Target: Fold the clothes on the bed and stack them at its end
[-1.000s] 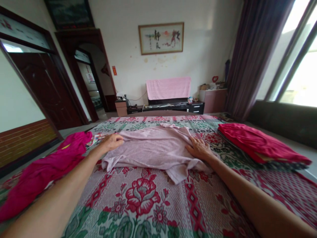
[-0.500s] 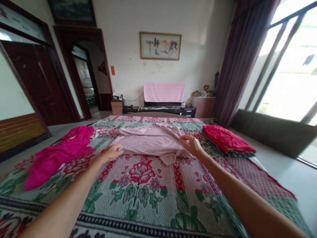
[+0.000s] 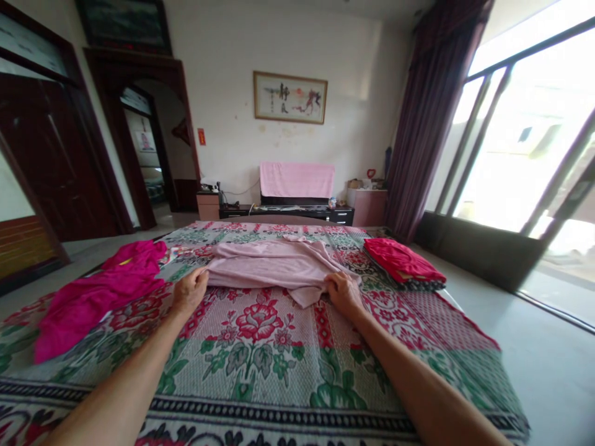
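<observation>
A pale pink garment (image 3: 269, 264) lies spread across the middle of a flowered cloth (image 3: 260, 359). My left hand (image 3: 191, 290) is closed on the garment's near left corner. On the other side, my right hand (image 3: 343, 291) pinches its near right edge, beside a flap that points toward me. Part of the fabric shows beyond the right hand's fingers.
A crumpled magenta garment (image 3: 100, 291) lies at the left of the cloth. Folded red clothing (image 3: 403, 261) is stacked at the right. Beyond the far edge stands a low black cabinet (image 3: 297, 212) under a pink towel (image 3: 297, 179).
My right hand has moved nearer and slightly left, from the garment's right side to its near edge. My left hand has closed on the left corner. The camera view has turned a little right.
</observation>
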The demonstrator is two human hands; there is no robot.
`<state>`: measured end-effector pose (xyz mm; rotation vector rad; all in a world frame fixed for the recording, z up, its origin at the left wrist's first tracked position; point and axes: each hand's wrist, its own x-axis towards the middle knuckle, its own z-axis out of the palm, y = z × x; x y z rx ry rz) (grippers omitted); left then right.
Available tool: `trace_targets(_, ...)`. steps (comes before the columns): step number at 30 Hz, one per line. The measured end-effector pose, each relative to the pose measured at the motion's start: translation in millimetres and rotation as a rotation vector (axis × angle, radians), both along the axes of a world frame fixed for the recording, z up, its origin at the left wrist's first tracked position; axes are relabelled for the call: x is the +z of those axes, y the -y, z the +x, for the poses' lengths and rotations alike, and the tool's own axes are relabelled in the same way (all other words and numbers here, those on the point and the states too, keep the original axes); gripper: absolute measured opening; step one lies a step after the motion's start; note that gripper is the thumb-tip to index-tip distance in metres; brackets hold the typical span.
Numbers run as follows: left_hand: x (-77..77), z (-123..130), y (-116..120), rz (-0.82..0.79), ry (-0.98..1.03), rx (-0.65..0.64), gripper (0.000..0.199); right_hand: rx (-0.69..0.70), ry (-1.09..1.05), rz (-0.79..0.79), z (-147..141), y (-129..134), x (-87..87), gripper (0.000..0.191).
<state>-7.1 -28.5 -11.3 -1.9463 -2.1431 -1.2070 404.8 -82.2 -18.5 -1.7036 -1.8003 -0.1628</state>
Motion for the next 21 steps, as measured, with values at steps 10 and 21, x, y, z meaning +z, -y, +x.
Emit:
trace_targets(10,-8.1,-2.4,-6.7,-0.049,-0.006,0.023,0.043,0.381,0.090,0.111,-11.2,13.1,3.8,0.027)
trace_targets(21,-6.5,-1.4,-6.1,-0.057,0.004,0.022,0.044,0.286,-0.236,-0.023,-7.0,8.7,34.7,0.032)
